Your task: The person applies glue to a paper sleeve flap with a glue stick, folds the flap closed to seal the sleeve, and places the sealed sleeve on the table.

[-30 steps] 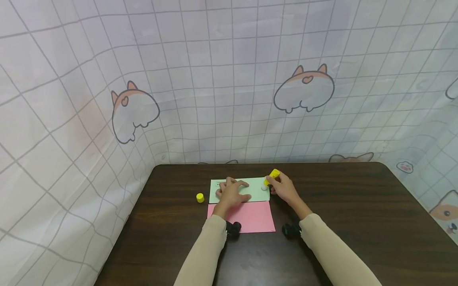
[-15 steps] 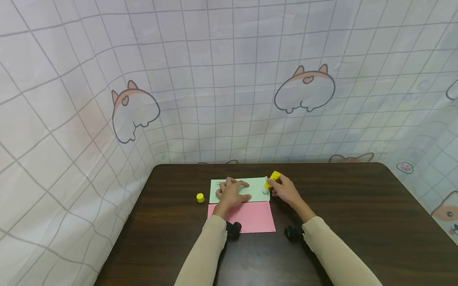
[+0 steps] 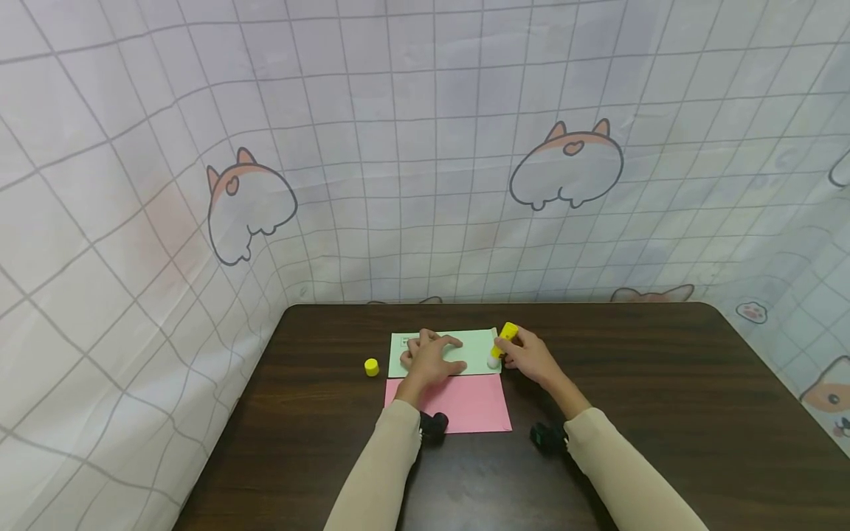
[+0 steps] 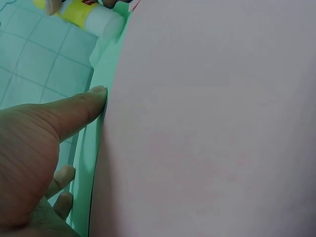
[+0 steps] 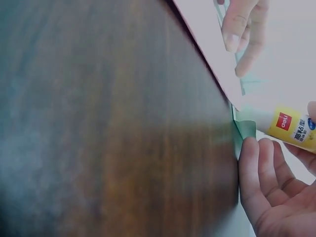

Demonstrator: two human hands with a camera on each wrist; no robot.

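Observation:
A pale green sheet [image 3: 474, 348] lies on the dark wooden table [image 3: 631, 383], with a pink sheet [image 3: 465, 402] just in front of it. My left hand [image 3: 430, 357] presses flat on the green sheet [image 4: 29, 54], fingers spread. My right hand [image 3: 527, 355] grips a yellow glue stick [image 3: 502, 342], tilted, its white tip down at the green sheet's right edge. The glue stick [image 5: 286, 126] shows in the right wrist view above my curled fingers [image 5: 259, 168], and its tip [image 4: 101, 22] shows in the left wrist view.
A yellow cap [image 3: 371, 366] stands on the table left of the green sheet. A grid-patterned cloth with cartoon animals [image 3: 564, 166] hangs behind and around the table. Bare table surface spreads to the right and toward the front.
My right hand has slid the glue stick's tip down along the green sheet's right edge toward me. The left hand has stayed where it was.

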